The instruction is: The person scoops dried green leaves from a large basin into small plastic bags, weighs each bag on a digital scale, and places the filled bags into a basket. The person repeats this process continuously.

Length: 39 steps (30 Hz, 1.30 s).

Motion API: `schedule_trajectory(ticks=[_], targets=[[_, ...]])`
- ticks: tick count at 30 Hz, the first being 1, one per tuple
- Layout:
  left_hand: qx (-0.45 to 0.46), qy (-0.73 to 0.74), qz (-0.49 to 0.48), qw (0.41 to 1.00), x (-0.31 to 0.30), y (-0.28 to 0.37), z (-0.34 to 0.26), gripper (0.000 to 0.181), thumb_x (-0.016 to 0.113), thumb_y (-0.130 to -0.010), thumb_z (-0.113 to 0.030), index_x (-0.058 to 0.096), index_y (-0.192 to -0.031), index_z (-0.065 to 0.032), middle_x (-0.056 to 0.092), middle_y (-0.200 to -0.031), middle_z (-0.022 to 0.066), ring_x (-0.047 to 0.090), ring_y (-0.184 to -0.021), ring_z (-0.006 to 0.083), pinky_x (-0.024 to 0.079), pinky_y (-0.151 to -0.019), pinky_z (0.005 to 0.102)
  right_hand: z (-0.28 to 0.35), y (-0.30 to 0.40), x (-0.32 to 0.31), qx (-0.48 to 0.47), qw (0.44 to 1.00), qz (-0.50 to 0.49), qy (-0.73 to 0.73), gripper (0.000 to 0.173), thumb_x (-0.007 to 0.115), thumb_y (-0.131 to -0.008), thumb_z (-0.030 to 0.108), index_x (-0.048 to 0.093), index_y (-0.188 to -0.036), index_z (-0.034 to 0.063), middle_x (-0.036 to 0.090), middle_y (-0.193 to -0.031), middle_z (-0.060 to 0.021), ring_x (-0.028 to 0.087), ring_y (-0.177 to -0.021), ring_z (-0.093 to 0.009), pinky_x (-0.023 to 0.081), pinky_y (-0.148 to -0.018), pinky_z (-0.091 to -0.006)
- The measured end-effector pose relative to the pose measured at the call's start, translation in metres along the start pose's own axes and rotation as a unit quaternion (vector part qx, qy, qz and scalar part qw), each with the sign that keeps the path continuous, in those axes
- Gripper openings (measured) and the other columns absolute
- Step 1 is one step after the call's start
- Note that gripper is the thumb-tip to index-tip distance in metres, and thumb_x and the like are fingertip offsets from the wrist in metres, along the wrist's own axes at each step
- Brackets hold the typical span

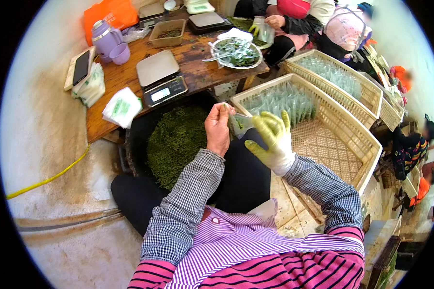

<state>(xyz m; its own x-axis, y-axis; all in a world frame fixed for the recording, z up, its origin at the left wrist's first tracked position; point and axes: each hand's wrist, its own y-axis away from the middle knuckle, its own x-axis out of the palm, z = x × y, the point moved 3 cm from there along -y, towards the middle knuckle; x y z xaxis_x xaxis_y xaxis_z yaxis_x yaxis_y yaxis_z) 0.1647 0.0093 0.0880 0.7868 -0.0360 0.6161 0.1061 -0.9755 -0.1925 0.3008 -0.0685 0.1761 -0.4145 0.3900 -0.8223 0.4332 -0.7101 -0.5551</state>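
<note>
My bare left hand (218, 126) pinches the top edge of a clear plastic bag (239, 124) between thumb and fingers. Some green plant matter shows inside the bag. On my right hand (273, 139) is a white glove with yellow-green coated fingers. Its thumb stands away from the other fingers, and the bag's edge reaches the index finger; whether it grips the edge is hidden. Below my left hand, a dark tub (133, 144) holds a heap of small green leaves (177, 144). Beyond my right hand, upright filled clear bags (285, 103) are packed in a cream plastic crate (347, 141).
A wooden table (199, 74) bears a digital scale (159, 74), a stack of white bags (122, 107), a purple thermos (105, 38) and a bowl of leaves and clear packets (237, 54). A second crate (332, 77) stands beyond. A co-worker's hands (275, 22) hold a bag.
</note>
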Motion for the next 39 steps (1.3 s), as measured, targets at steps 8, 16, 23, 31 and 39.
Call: schedule_trajectory(ticks=[8,16,23,31,39], targets=[[-0.102,-0.092,0.166,0.976,0.095,0.008,0.04,0.044,0.043,-0.099,-0.03,0.04,-0.135,-0.0064,0.04,-0.138,0.0093,0.036,-0.13,0.0216,0.031,-0.106,0.0373,-0.104,0.042,0.015,0.484,0.683,-0.124,-0.533,0.044,0.056,-0.092,0.008,0.045,-0.135,0.0074,0.057,-0.12,-0.006,0.054,-0.106,-0.015,0.045,-0.091,-0.0256],[0.008,-0.317,0.083,0.945,-0.017,0.026,0.012,0.039,0.044,-0.099,-0.029,0.048,-0.127,-0.0029,0.052,-0.117,0.0113,0.058,-0.101,0.0194,0.048,-0.087,0.0314,-0.249,0.147,0.209,0.528,0.838,0.127,0.06,0.057,0.047,-0.094,0.033,0.033,-0.139,0.0016,0.038,-0.14,-0.0218,0.032,-0.131,-0.034,0.029,-0.106,-0.0416],[0.141,-0.564,-0.222,0.782,-0.166,-0.008,-0.102,0.016,0.056,-0.091,-0.015,0.058,-0.103,-0.0047,0.057,-0.086,0.0104,0.058,-0.073,0.0228,0.047,-0.062,0.0332,-0.249,0.145,0.181,0.548,0.762,-0.079,-0.336,0.083,0.065,-0.087,0.028,0.012,-0.147,0.0043,0.015,-0.152,-0.0159,0.016,-0.139,-0.028,0.016,-0.112,-0.0348],[0.097,-0.857,-0.092,0.498,-0.246,-0.08,-0.134,0.02,0.059,-0.086,-0.024,0.056,-0.09,-0.0036,0.055,-0.087,0.0163,0.056,-0.084,0.0339,0.046,-0.071,0.0437,-0.144,0.028,0.111,0.462,0.771,-0.038,-0.438,0.053,0.055,-0.093,0.015,0.034,-0.141,0.0049,0.048,-0.131,-0.0144,0.046,-0.119,-0.022,0.035,-0.103,-0.0319],[0.099,-0.754,-0.133,0.635,-0.228,-0.065,-0.184,0.022,0.046,-0.093,-0.022,0.053,-0.088,-0.0017,0.056,-0.085,0.0196,0.056,-0.081,0.0391,0.045,-0.068,0.0466,0.057,-0.076,0.154,0.277,0.786,0.083,-0.546,0.038,0.057,-0.091,0.012,0.051,-0.127,0.0007,0.055,-0.123,-0.0118,0.051,-0.113,-0.019,0.039,-0.099,-0.0296]])
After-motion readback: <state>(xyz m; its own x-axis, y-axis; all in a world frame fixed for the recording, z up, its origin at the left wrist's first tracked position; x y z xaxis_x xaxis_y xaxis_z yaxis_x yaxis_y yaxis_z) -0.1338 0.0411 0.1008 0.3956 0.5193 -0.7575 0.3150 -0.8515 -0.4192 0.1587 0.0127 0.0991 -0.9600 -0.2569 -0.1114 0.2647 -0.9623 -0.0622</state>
